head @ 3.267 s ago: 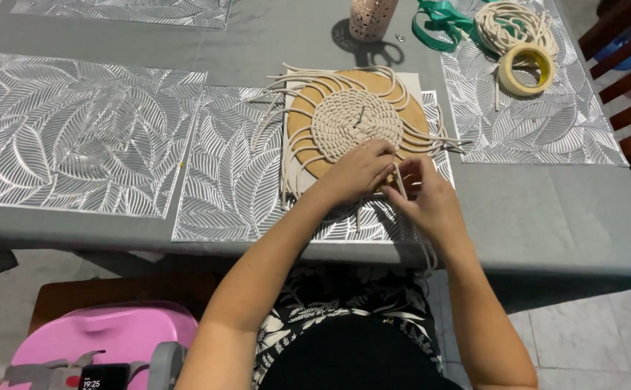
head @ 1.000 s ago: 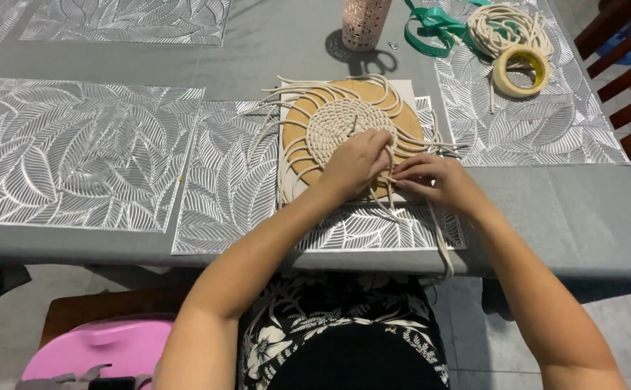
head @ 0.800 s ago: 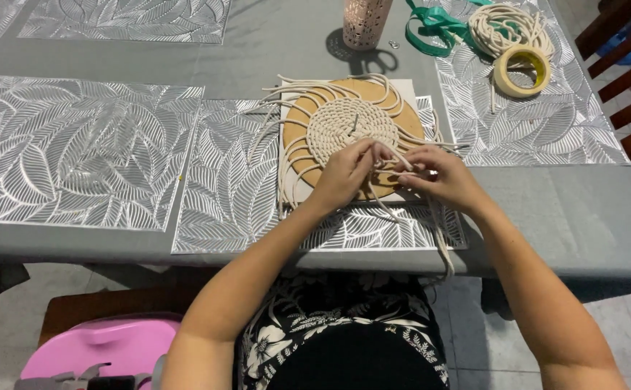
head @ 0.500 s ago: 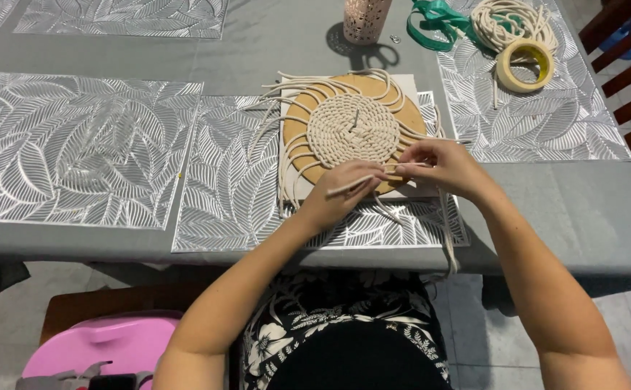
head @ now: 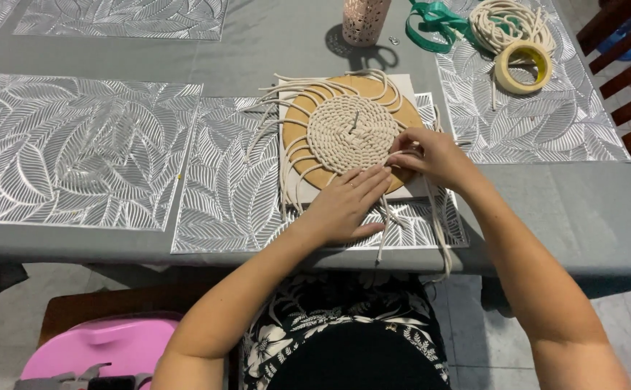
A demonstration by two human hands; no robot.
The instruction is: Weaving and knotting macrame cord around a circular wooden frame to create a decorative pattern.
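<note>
Two hands at a woven cord disc on a grey table.

The left hand (head: 344,206) lies flat, fingers spread, at the near edge of the round board (head: 308,148); the right hand (head: 427,155) pinches a cream cord (head: 402,153) beside the woven disc (head: 352,133). A tape roll (head: 521,66) lies well apart, on a silver placemat (head: 547,123).

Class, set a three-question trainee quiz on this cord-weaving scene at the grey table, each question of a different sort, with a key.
1. True or false: the left hand lies flat at the round board's near edge.
2. The right hand pinches: A) a cream cord B) the tape roll C) the green ribbon
3. Fill in: the coiled weave sits at the board's ____.

Key: 1 true; 2 A; 3 centre
</note>
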